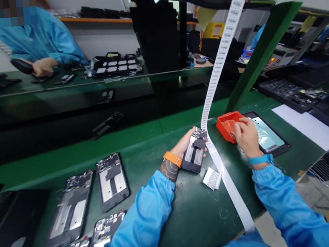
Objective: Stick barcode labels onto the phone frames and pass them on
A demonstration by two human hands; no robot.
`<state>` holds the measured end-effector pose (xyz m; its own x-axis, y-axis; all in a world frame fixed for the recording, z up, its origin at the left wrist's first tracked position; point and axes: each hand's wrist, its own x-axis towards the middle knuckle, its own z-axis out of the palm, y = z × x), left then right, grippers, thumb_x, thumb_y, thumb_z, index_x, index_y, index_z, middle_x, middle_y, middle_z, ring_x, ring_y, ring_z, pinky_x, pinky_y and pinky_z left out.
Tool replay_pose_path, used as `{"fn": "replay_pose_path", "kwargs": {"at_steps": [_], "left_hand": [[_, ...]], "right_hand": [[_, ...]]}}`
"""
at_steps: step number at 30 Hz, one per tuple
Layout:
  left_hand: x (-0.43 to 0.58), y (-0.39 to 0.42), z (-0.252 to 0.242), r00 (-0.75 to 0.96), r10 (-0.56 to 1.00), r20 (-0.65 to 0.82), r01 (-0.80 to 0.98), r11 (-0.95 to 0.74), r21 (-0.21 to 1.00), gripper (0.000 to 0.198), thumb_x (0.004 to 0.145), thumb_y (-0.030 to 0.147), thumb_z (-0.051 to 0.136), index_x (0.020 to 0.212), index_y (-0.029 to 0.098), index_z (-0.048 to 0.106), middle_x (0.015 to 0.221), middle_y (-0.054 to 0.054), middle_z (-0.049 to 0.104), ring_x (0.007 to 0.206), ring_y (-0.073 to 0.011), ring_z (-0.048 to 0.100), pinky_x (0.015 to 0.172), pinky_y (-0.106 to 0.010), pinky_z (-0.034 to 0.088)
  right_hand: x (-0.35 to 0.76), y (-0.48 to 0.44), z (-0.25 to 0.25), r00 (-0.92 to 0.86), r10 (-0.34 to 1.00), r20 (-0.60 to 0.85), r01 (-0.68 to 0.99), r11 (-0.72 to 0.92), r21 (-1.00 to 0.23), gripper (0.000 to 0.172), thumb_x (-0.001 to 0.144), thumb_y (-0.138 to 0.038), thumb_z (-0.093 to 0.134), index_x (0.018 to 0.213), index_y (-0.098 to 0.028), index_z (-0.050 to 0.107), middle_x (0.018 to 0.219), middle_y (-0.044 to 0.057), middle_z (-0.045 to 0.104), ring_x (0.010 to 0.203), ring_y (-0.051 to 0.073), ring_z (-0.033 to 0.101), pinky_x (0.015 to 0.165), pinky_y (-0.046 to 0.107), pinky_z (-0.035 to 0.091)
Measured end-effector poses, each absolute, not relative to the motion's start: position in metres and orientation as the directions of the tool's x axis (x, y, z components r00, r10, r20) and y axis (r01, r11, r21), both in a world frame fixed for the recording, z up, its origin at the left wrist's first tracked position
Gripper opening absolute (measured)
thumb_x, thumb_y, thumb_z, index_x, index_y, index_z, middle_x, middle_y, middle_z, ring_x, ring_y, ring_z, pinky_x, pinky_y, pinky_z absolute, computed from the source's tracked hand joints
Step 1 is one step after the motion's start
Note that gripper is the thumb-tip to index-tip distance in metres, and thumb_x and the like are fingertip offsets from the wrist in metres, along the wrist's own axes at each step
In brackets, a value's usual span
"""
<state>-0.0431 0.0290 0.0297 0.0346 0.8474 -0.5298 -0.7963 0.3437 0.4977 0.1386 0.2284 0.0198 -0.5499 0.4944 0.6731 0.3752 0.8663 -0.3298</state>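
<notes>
My left hand [183, 144], with an orange band at the wrist, is wrapped round an opened phone [193, 157]. Its bare inside faces up, showing a small circuit board at the top and a silver area with a black strip below. My right hand [248, 138] is over the near right side of a small red bin [222, 129], thumb and fingers pinched together. Whatever may be between those fingertips is too small to make out. Thin reddish pieces lie in the bin. A long strip of barcode labels [219, 63] hangs down just behind the phone and runs on across the bench.
Several opened phones [113, 181] lie on the green bench [189, 213] at left. Folded labels [212, 178] sit near the phone. Right of the bin are a black-framed tray [272, 137] and white paper [305, 124]. Across the bench, a co-worker [50, 37] in blue handles a dark object.
</notes>
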Motion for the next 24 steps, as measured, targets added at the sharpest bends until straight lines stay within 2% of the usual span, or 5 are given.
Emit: {"fn": "replay_pose_path", "kwargs": {"at_steps": [3,6,9,14,24], "left_hand": [[-0.044,0.028,0.031,0.041,0.843,-0.537,-0.78,0.363,0.51,0.07,0.1,0.065,0.028,0.103,0.008,0.069,0.067,-0.013,0.07,0.055,-0.0234,0.068,0.051,-0.034,0.057],[-0.045,0.028,0.031,0.054,0.831,-0.553,-0.771,0.387,0.507,0.072,0.1,0.067,0.027,0.104,0.008,0.069,0.067,-0.014,0.07,0.054,-0.0244,0.069,0.05,-0.033,0.056],[-0.045,0.028,0.03,0.05,0.826,-0.561,-0.777,0.385,0.498,0.072,0.1,0.067,0.026,0.105,0.008,0.068,0.068,-0.014,0.071,0.054,-0.0251,0.069,0.051,-0.035,0.057],[-0.044,0.028,0.032,0.027,0.84,-0.542,-0.799,0.344,0.493,0.068,0.101,0.062,0.027,0.109,0.008,0.066,0.069,-0.013,0.072,0.054,-0.025,0.069,0.052,-0.036,0.058],[-0.045,0.028,0.029,0.053,0.844,-0.533,-0.808,0.35,0.474,0.074,0.101,0.066,0.023,0.107,0.007,0.067,0.069,-0.015,0.072,0.055,-0.0244,0.069,0.054,-0.035,0.058]], "right_hand": [[0.137,0.194,0.013,-0.59,0.441,0.676,0.278,0.897,-0.343,0.026,0.098,-0.026,0.048,0.107,-0.019,0.071,0.109,0.014,0.065,0.106,0.028,0.064,0.095,0.045,0.053],[0.128,0.161,0.0,-0.809,0.325,0.49,0.135,0.914,-0.383,0.028,0.099,-0.021,0.046,0.113,-0.022,0.069,0.105,0.01,0.069,0.099,0.024,0.066,0.091,0.038,0.055],[0.116,0.154,-0.018,-0.865,0.333,0.376,0.193,0.911,-0.364,0.033,0.096,-0.018,0.046,0.119,-0.017,0.069,0.116,0.014,0.068,0.102,0.026,0.065,0.093,0.042,0.055],[0.114,0.17,-0.033,-0.885,0.286,0.367,0.172,0.934,-0.314,0.031,0.097,-0.022,0.05,0.117,-0.018,0.073,0.126,0.012,0.068,0.102,0.028,0.06,0.095,0.048,0.052],[0.118,0.17,-0.025,-0.913,0.208,0.351,0.12,0.959,-0.257,0.024,0.101,-0.026,0.05,0.102,-0.02,0.073,0.114,0.011,0.071,0.097,0.026,0.058,0.087,0.043,0.051]]}}
